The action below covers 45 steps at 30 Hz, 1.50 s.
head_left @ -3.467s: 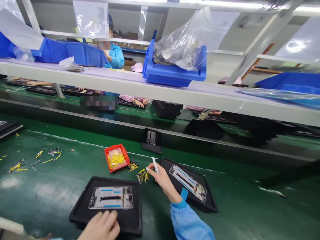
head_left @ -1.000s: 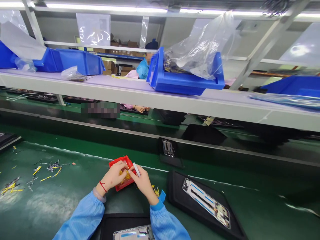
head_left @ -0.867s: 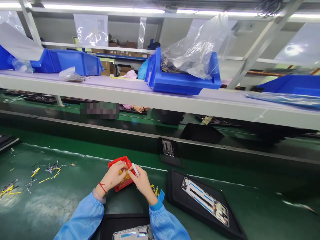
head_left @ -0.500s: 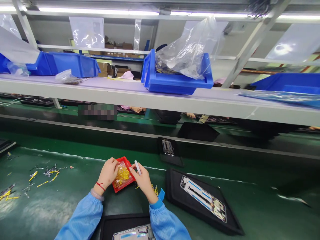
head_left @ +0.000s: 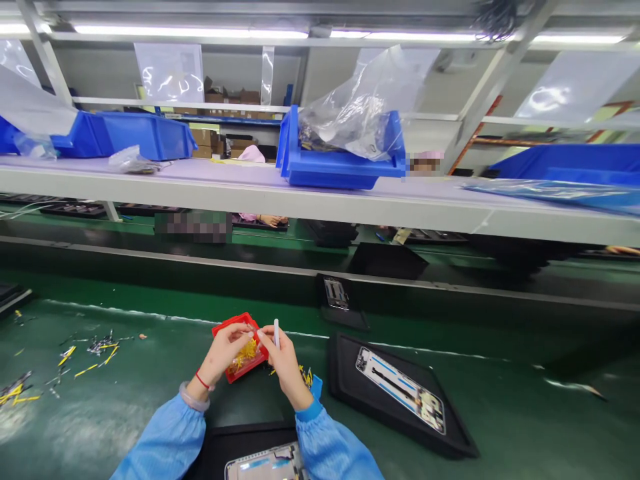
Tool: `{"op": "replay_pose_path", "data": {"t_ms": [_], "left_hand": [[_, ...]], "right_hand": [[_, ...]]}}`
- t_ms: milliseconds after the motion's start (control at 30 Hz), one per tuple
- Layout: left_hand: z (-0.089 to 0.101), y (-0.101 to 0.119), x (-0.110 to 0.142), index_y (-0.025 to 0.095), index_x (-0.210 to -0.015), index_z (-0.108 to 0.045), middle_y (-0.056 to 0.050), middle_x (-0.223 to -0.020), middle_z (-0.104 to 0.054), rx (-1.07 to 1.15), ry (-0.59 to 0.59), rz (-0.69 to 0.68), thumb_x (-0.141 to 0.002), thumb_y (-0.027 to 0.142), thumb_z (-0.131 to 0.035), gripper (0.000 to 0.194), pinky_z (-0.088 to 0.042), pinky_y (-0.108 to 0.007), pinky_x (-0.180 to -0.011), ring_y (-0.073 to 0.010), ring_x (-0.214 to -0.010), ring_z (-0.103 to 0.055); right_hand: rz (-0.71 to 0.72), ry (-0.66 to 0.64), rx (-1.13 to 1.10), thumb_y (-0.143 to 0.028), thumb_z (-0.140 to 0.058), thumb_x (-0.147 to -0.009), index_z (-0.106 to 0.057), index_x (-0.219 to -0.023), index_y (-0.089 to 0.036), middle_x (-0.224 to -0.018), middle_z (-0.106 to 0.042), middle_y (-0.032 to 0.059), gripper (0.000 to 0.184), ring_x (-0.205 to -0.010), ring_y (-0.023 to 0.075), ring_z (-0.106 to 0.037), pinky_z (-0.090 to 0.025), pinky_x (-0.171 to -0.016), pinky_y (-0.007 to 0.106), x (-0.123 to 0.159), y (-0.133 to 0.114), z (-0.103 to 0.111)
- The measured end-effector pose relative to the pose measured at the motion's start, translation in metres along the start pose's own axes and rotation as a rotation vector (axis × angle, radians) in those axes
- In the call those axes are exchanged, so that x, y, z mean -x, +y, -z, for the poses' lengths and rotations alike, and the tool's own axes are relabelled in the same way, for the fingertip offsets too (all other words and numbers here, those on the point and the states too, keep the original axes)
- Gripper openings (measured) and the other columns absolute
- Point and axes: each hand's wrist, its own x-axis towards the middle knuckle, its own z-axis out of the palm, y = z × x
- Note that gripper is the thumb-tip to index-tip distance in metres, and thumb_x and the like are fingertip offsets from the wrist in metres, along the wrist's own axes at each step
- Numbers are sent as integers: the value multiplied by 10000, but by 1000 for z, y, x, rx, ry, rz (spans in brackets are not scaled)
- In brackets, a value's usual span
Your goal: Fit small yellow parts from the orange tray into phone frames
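Note:
Over a red bin (head_left: 231,377) that holds small yellow strips (head_left: 245,353) in clear plastic, my two hands come close together. My left hand (head_left: 220,353) is closed in a pinch at the bin's upper part; whatever its fingertips hold is too small to make out. In my right hand (head_left: 289,367) a slim white pen-like tool (head_left: 276,332) sticks up between the fingers, and the thumb and fingertip point toward the left fingertips. Below my wrists, partly behind the right sleeve, a phone frame (head_left: 265,465) lies on a black tray (head_left: 225,437).
To the right, another phone frame (head_left: 400,390) rests on a black foam tray (head_left: 345,393). Loose yellow and black strips (head_left: 103,345) lie scattered at left. A shelf (head_left: 200,190) with blue bins (head_left: 330,175) spans above. A co-worker's hand (head_left: 271,220) shows beyond.
My left hand has moved right across the bin, its fingertips now close to those of my right hand. The white tool stands more upright. The view has shifted slightly.

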Motion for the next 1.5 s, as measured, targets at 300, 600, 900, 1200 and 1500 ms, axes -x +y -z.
{"op": "replay_pose_path", "data": {"t_ms": [300, 600, 900, 1200, 1500], "left_hand": [[-28, 22, 39, 136, -727, -715, -90, -843, -716, 318, -46, 91, -591, 485, -792, 382, -515, -329, -827, -240, -861, -662], [-12, 17, 94, 171, -829, -764, -78, -849, -733, 112, -56, 153, -646, 463, -733, 346, -499, -348, -865, -243, -859, -657], [-8, -15, 156, 244, -945, -761, -59, -808, -681, -380, -315, 17, -824, 303, -531, 267, -498, -249, -710, -172, -753, -625], [-32, -21, 172, 220, -871, -726, -30, -866, -706, -615, -467, 65, -783, 119, -552, 219, -475, -255, -800, -182, -836, -641], [-46, -18, 152, 199, -868, -695, -46, -839, -631, -580, -354, 65, -799, 132, -482, 234, -479, -222, -681, -166, -775, -617]], "right_hand": [[-57, -75, -11, -603, -594, -711, -547, -795, -204, -540, -491, -57, 410, -365, 62, -250, -187, -343, 192, 40, -7, 15], [-100, -305, 307, -244, -625, -688, -616, -699, -198, -678, -618, -5, 48, -680, 185, -597, -464, -671, 291, 78, 0, 65], [9, -399, 1021, -176, -500, -850, -612, -834, -217, -901, -606, 42, 120, -806, 212, -619, -424, -669, 267, 112, 9, 91], [-2, -326, 742, -289, -502, -839, -542, -646, -221, -698, -578, 16, 208, -682, 206, -562, -372, -613, 272, 116, 17, 97], [-93, -212, 310, -712, -416, -823, -611, -733, -208, -591, -543, 1, 548, -558, 183, -505, -404, -557, 288, 108, 23, 96]]}}
